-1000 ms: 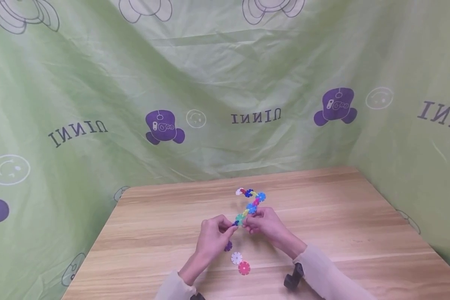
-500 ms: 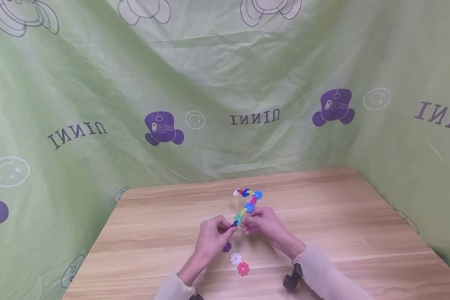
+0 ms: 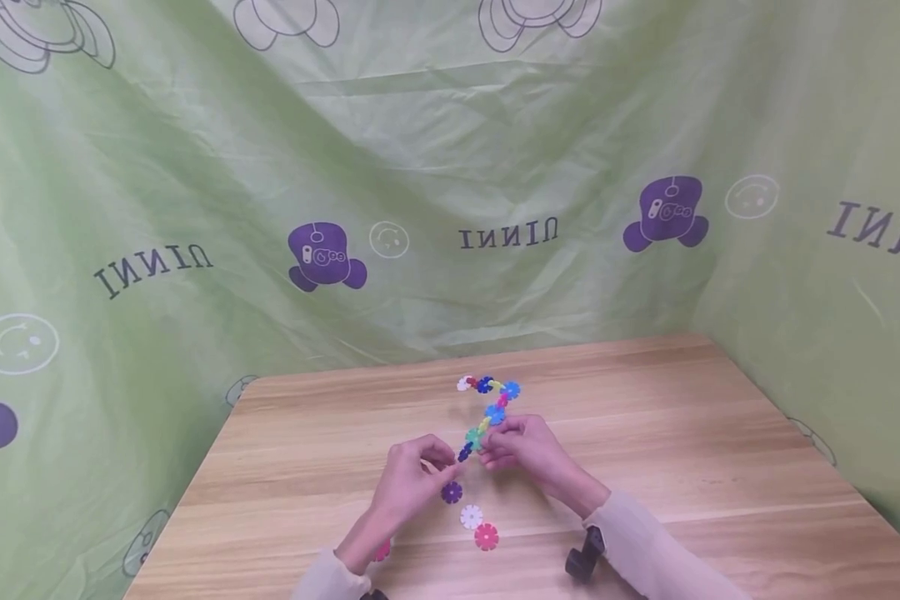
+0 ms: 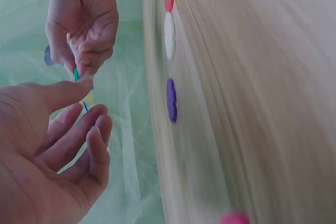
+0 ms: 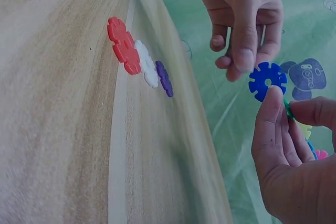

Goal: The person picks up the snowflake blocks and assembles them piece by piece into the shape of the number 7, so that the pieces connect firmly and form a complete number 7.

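A chain of slotted snowflake discs in several colours rises from the hands and curves left at its far end, finishing in a white disc. My right hand pinches the green disc near the chain's close end between thumb and fingers. Joined to the green one, a dark blue disc forms that end and shows its full face in the right wrist view. My left hand is right beside the dark blue disc, thumb and fingers spread apart with nothing between them.
On the wooden table, a purple disc, a white disc and a red disc lie in a slanting row below the hands. A pink disc lies by the left wrist, partly covered. Green printed cloth hangs around the table.
My left hand has let go of the dark blue disc and drawn back slightly left, uncovering the pink disc. The chain's far end has swung a little left; my right hand keeps its grip.
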The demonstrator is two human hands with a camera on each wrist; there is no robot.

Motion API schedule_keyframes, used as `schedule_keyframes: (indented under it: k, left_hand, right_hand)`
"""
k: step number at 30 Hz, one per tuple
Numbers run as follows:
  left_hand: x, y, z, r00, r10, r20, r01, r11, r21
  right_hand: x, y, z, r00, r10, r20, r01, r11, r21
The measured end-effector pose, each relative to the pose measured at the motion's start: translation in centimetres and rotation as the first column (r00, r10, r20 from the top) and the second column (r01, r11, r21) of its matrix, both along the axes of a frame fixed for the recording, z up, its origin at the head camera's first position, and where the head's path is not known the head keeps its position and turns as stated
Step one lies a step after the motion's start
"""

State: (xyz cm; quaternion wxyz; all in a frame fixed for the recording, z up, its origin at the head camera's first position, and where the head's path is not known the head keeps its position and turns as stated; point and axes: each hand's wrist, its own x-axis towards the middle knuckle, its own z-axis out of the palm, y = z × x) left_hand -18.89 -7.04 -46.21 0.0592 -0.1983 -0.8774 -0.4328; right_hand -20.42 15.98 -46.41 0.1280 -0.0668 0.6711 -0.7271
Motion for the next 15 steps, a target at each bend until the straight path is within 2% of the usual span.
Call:
schedule_keyframes:
  k: [9, 15]
  left_hand:
    - [0.7, -3.4, -0.3, 0.998, -0.013, 0.058, 0.018, 0.996, -0.086]
    - [1.6, -6.0, -0.7, 0.991, -0.059, 0.123, 0.077, 0.987, -0.14]
  right_hand:
    - [0.0, 0.1, 0.2, 1.0, 0.0, -0.003, 0.0, 1.0, 0.008]
    - [0.1, 0.1, 0.3, 1.0, -0.003, -0.011, 0.003, 1.0, 0.015]
